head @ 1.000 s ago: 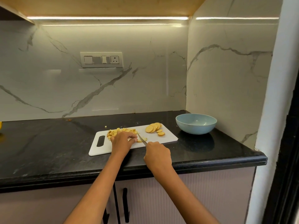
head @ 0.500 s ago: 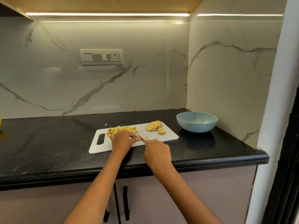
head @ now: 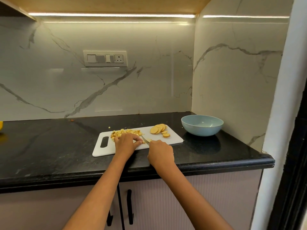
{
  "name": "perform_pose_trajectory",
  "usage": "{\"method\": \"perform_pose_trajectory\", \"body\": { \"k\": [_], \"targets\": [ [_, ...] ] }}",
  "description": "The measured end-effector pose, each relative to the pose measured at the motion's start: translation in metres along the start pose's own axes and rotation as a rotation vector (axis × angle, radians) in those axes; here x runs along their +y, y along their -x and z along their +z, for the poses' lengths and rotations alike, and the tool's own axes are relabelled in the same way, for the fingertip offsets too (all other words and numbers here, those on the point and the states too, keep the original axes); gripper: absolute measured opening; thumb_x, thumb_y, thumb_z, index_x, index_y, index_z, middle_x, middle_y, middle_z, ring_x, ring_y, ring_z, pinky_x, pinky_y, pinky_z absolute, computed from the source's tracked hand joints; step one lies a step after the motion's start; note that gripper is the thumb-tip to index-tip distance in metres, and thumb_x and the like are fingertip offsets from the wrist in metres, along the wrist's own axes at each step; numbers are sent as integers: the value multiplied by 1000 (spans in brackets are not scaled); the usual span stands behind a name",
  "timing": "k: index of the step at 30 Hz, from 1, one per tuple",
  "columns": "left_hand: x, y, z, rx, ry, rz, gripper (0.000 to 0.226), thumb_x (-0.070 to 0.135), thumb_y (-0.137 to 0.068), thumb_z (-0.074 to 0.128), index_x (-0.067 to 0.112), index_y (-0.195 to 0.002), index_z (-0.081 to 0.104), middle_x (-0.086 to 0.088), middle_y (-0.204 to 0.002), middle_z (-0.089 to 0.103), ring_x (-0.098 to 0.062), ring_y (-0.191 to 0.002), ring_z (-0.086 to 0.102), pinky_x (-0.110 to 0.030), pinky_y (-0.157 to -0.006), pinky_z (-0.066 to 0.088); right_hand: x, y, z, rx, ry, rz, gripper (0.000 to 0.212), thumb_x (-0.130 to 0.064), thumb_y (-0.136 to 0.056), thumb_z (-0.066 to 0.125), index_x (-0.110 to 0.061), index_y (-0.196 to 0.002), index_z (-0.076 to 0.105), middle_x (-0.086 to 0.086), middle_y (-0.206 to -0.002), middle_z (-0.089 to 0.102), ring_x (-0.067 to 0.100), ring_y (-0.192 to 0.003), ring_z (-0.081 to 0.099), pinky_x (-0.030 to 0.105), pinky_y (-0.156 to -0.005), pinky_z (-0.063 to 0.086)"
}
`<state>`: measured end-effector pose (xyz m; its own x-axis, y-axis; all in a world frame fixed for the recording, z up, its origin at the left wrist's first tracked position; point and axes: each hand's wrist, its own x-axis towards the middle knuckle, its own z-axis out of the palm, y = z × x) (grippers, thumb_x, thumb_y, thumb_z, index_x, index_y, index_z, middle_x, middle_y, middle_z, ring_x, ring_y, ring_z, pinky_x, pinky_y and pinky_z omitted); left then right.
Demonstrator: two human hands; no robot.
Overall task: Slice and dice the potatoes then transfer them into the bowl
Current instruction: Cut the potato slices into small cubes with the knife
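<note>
A white cutting board [head: 174, 139] lies on the black counter. Diced potato pieces [head: 126, 131] are heaped at its back left, and round potato slices [head: 158, 129] lie at its back right. My left hand [head: 125, 143] rests on the board with curled fingers, holding a small potato piece against it. My right hand [head: 160, 152] grips a knife [head: 144, 139], whose blade points up and left toward my left fingertips; the handle is hidden in my fist. A few cut bits [head: 149, 140] lie beside the blade. The light blue bowl [head: 201, 125] stands empty to the right of the board.
The black counter [head: 49, 146] runs left, where a yellow object [head: 1, 125] shows at the frame edge. Marble walls close the back and right side. A switch panel [head: 105, 58] is on the back wall. Cabinet doors with black handles [head: 129, 206] sit below.
My right hand has moved slightly forward and the knife blade has come closer to my left fingertips. The view has shifted a little downward.
</note>
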<state>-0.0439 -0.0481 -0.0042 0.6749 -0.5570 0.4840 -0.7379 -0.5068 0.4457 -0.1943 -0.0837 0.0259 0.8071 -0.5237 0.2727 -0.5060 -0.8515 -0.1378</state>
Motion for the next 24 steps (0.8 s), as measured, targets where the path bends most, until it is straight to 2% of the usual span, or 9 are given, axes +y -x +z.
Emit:
{"method": "perform_pose_trajectory", "body": {
  "k": [2,4,7,11,15,21,24],
  "targets": [
    [-6,-2,1,-19,129,-36,13,24,-87,62,23,-93,73,8,-105,68,-13,-104,56,-36,-93,34,0,-3,1,-6,-54,37,28,-15,-98,43,-9,-123,51,10,-117,57,24,-104,58,32,-83,47],
    [-9,-4,1,6,220,-50,14,17,-87,62,21,-94,73,5,-105,69,-15,-102,59,-40,-95,41,-1,-3,2,4,-109,72,27,-15,-97,45,-8,-123,50,11,-117,58,24,-104,59,32,-82,47],
    [-8,-5,1,58,218,-67,13,14,-86,63,20,-93,73,2,-102,70,-16,-99,61,-45,-95,43,-3,0,6,11,-134,79,29,-15,-97,45,-6,-124,48,11,-117,58,25,-103,60,33,-83,48],
    [-7,-4,1,41,146,-52,7,21,-83,68,20,-87,73,4,-97,70,-13,-97,60,-38,-93,38,-5,1,7,7,-115,56,28,-16,-97,46,-6,-122,52,11,-115,58,23,-102,60,32,-82,48],
    [-4,0,-1,54,92,-28,9,24,-84,66,21,-88,73,6,-99,69,-12,-99,56,-32,-84,26,-6,1,7,16,-99,38,28,-16,-97,46,-7,-123,52,11,-115,59,23,-102,60,31,-83,49],
    [-3,-6,-5,10,-26,-16,9,29,-84,65,27,-84,73,10,-97,67,-13,-100,55,-43,-104,22,-11,-7,1,29,21,-39,30,-10,-99,38,-7,-127,49,11,-120,56,25,-106,57,31,-82,44],
    [-5,-7,-3,21,-85,10,9,33,-84,65,30,-83,73,12,-97,68,-14,-102,54,-43,-102,21,-15,-7,2,19,50,-61,32,-8,-99,36,-6,-129,48,12,-119,57,25,-106,57,30,-80,44]
  ]
}}
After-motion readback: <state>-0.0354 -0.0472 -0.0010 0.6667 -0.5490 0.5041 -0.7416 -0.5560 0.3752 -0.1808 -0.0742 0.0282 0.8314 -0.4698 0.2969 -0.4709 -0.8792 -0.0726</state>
